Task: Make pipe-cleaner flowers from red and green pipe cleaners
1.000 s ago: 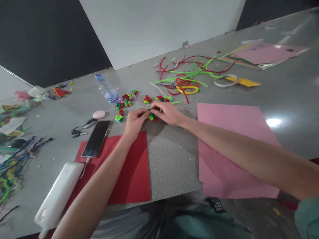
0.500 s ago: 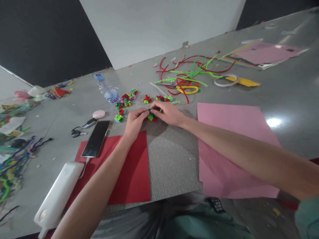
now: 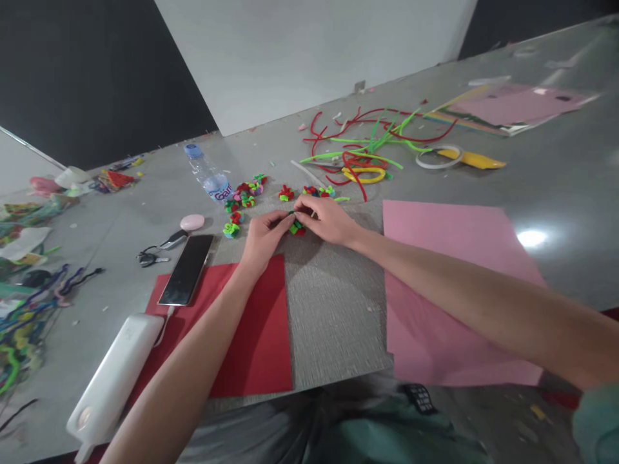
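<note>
Between my fingertips is a small green and red pipe-cleaner piece (image 3: 297, 229), partly covered by the fingers. My left hand (image 3: 264, 240) pinches it from the left with thumb and forefinger. From the other side my right hand (image 3: 325, 219) grips it, also with thumb and fingertips. Just beyond the hands lie finished-looking pipe-cleaner clusters: a red and green one (image 3: 286, 193), a multicoloured pair (image 3: 319, 191), and several more grouped at the left (image 3: 246, 192). A green and blue cluster (image 3: 231, 230) lies left of my left hand.
Loose red and green pipe cleaners (image 3: 382, 138) are heaped behind, with yellow-handled scissors (image 3: 365, 175) among them. A tape roll (image 3: 439, 156) lies right. Around me are a water bottle (image 3: 213, 177), phone (image 3: 187, 269), power bank (image 3: 113, 380), red paper (image 3: 256, 335) and pink paper (image 3: 445, 238).
Both hands stay at nearly the same spot. The held pipe-cleaner piece has turned slightly between the fingers, and its green part shows differently.
</note>
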A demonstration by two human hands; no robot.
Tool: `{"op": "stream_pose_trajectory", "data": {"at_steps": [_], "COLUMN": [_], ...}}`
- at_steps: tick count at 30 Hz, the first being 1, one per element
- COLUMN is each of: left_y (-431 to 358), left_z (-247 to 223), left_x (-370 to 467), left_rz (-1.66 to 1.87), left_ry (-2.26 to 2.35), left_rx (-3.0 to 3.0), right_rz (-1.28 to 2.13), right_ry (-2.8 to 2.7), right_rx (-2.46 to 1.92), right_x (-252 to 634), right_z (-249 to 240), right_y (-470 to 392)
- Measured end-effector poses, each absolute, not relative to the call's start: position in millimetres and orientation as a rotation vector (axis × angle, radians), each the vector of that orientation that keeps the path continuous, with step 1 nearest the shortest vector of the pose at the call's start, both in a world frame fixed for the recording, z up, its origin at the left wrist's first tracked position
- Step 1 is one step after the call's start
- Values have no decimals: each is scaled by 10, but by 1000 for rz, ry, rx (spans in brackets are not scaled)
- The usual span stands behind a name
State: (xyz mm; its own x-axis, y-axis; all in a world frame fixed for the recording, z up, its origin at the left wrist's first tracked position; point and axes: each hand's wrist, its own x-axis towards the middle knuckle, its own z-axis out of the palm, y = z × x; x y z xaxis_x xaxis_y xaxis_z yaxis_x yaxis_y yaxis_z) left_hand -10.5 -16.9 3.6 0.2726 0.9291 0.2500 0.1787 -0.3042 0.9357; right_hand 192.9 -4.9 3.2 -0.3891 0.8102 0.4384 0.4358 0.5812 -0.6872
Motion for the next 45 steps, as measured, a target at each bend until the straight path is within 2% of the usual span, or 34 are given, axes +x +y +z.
{"op": "stream_pose_trajectory", "data": {"at_steps": [23,45], "left_y": [-173,-188], "left_z": [68,71], "left_x": [-88,-49], "left_rz": [1051,1095], "left_ry": [1048,1057], "left_rx": [1668,1762], "right_rz": [555,706], "right_ry": [-1961,-1870], "right_rx": [-919,-952], "right_x": [1918,1919], "right_z": [63,111], "right_y": [-68,-101]}}
